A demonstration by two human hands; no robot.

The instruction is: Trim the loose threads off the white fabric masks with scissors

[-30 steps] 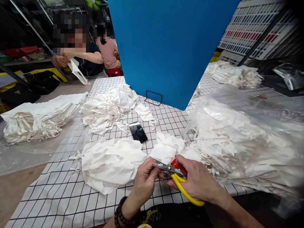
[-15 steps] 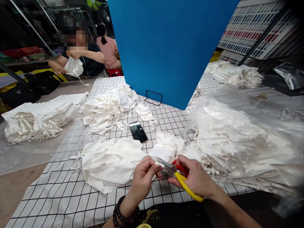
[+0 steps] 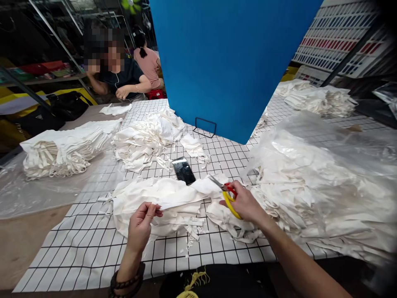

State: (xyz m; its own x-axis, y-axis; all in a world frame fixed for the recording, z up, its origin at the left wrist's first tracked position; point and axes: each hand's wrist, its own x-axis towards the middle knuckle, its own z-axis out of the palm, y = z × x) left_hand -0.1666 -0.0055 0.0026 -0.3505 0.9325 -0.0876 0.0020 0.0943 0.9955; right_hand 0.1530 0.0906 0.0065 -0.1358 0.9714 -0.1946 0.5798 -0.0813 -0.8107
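Gridded table (image 3: 102, 256), tall blue panel (image 3: 232, 66)

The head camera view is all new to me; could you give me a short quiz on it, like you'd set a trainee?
1. Multiple choice. What does the right hand hold?
a) a pen
b) scissors
c) a spoon

2. True or false: the phone lies on the grid-patterned tablecloth.

3. Fill in: the left hand pinches a piece of plain white ____.

Key: 1. b; 2. true; 3. fabric.
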